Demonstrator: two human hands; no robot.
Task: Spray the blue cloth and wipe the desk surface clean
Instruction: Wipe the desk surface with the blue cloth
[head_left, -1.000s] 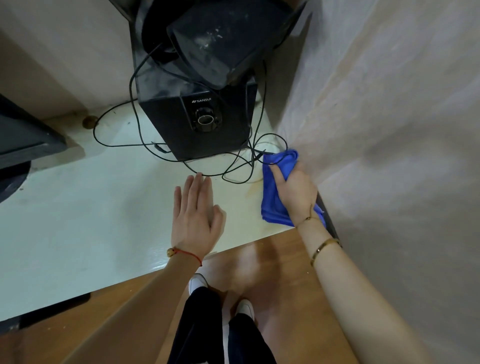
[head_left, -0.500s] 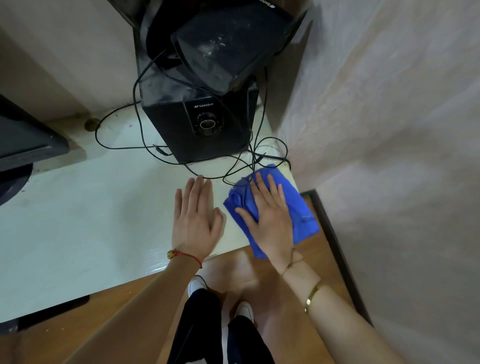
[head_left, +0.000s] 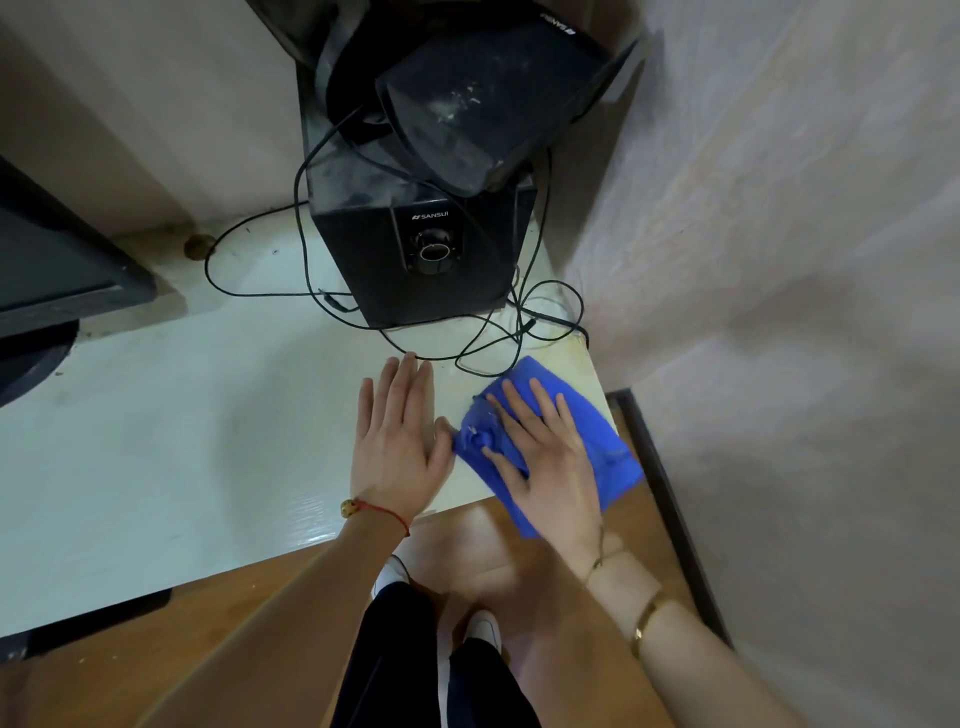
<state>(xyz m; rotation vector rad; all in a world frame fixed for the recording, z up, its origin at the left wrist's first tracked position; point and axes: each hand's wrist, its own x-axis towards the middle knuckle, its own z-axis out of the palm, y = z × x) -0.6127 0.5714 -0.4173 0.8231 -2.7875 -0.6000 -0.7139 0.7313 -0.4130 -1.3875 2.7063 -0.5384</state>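
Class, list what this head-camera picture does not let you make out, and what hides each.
- Desk under the blue cloth: covered by cloth and right hand.
- Monitor: cut off by the left edge.
- Spray bottle: none in view.
- Speaker top: hidden under a dusty black object.

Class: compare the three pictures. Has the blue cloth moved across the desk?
Yes. The blue cloth, under the right hand, has slid from the wall toward the left hand, now touching its thumb.

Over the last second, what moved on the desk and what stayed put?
The right hand slid the blue cloth from the wall-side corner toward the left hand, flattening onto it. The left hand, speaker and cables stayed put.
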